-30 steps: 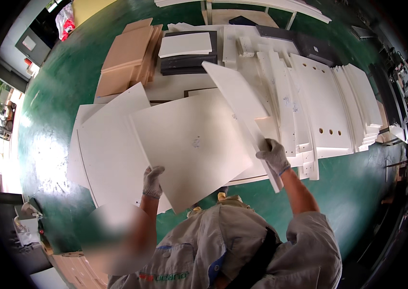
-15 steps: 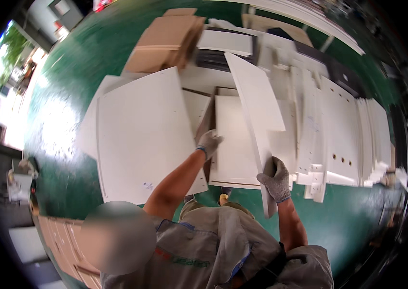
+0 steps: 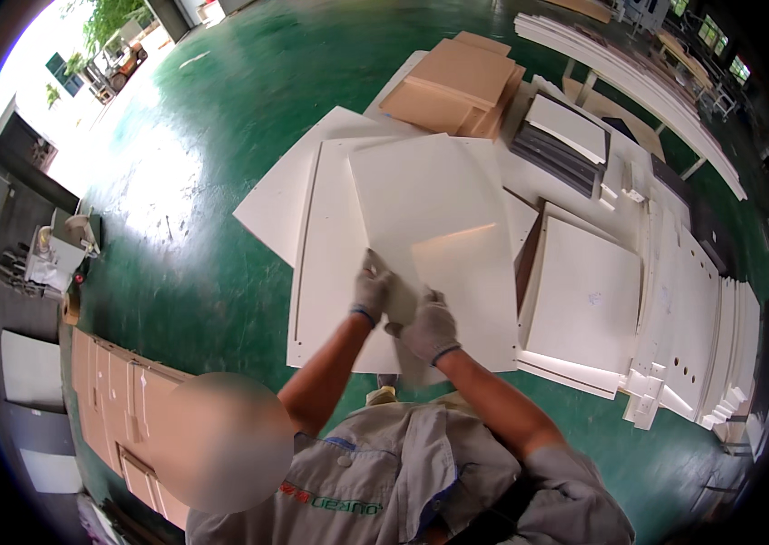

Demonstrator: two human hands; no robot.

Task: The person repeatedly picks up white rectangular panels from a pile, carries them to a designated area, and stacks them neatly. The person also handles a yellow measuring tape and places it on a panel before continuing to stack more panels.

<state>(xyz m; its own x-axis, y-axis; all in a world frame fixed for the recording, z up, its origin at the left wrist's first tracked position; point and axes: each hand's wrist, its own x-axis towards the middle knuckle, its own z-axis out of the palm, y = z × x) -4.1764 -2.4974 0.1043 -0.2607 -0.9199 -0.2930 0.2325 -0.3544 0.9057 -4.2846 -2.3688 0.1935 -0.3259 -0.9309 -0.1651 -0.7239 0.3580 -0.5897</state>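
A white board [image 3: 425, 186] is tilted above a larger white panel [image 3: 325, 272], with light glinting off its smooth face. My left hand [image 3: 372, 289], in a grey knit glove, is closed on the board's left edge near its lower end. Close beside it, my gloved right hand [image 3: 430, 331] grips the same end, fingers partly hidden by the board. Beneath the larger panel, another white sheet [image 3: 277, 195] sticks out at an angle. Right of these lies a stack of white panels [image 3: 584, 295] with small pen marks on top.
Brown cardboard-coloured boards [image 3: 457, 82] lie at the back, next to dark grey panels [image 3: 557, 145]. Drilled white boards [image 3: 675, 318] stand at the right. A long rack of strips [image 3: 630, 91] runs behind. Flat cartons [image 3: 121, 391] sit at lower left on the green floor [image 3: 194, 263].
The white board has gone from the right-hand stack to over the large left panel. My left hand, earlier at the stack's edge, now holds it too. The view has turned left.
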